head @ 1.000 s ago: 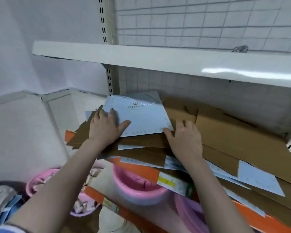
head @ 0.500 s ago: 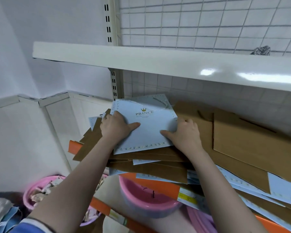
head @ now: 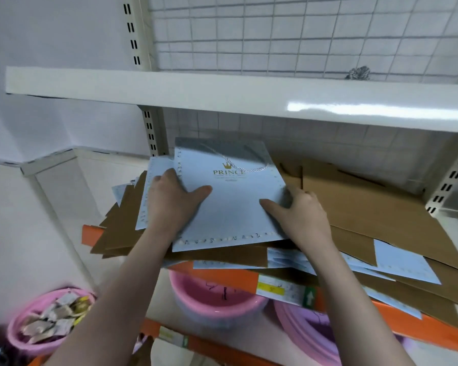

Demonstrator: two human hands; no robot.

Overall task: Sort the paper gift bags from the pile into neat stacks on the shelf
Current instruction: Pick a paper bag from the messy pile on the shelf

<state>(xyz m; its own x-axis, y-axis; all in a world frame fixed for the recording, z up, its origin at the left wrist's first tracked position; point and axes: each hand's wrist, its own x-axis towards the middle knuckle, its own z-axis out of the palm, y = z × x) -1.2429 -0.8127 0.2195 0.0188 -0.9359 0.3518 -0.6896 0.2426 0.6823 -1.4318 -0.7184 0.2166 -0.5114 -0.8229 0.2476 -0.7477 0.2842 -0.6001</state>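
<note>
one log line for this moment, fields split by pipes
step: squaring top bag on pile | left hand: flat on light blue PRINCE bag | right hand: grips its right edge | under it: brown bags | sorting: unfinished
</note>
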